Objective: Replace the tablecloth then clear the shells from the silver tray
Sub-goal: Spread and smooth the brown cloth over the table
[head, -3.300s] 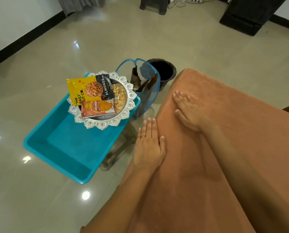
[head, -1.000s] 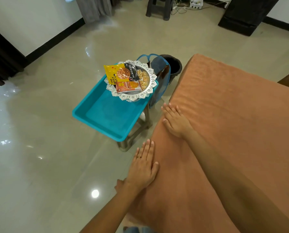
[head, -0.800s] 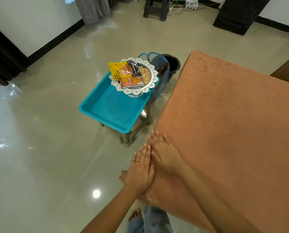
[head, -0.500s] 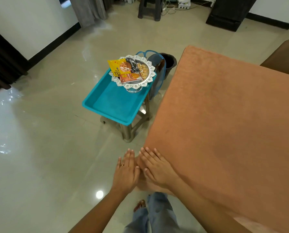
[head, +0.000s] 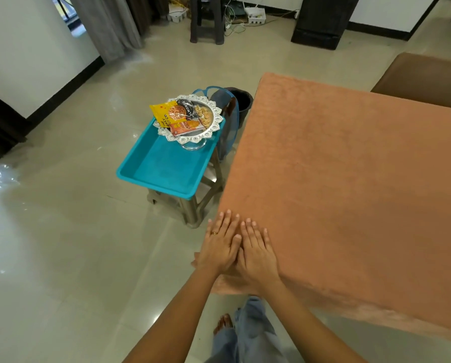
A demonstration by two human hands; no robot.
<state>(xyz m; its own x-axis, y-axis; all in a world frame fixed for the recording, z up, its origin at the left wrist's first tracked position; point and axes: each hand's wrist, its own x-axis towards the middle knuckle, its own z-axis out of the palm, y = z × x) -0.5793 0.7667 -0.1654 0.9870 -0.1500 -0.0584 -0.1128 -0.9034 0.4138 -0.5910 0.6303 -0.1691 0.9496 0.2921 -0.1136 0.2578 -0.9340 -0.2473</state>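
Left hand [head: 220,247] and right hand [head: 257,254] flat at the bench's near-left corner, fingers [head: 249,230] straight, pressing the orange tablecloth [head: 350,179] smooth; silver tray [head: 193,139] parked on a blue tray [head: 164,169] beside the left edge, out of the way.

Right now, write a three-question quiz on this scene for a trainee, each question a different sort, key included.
1. True or false: the silver tray stands in the teal tray.
2. The left hand and right hand are: A) flat on the orange tablecloth at its near corner; B) gripping the silver tray; C) holding a packet.
3. Which hand wears a ring?
Key: 1 true; 2 A; 3 left.
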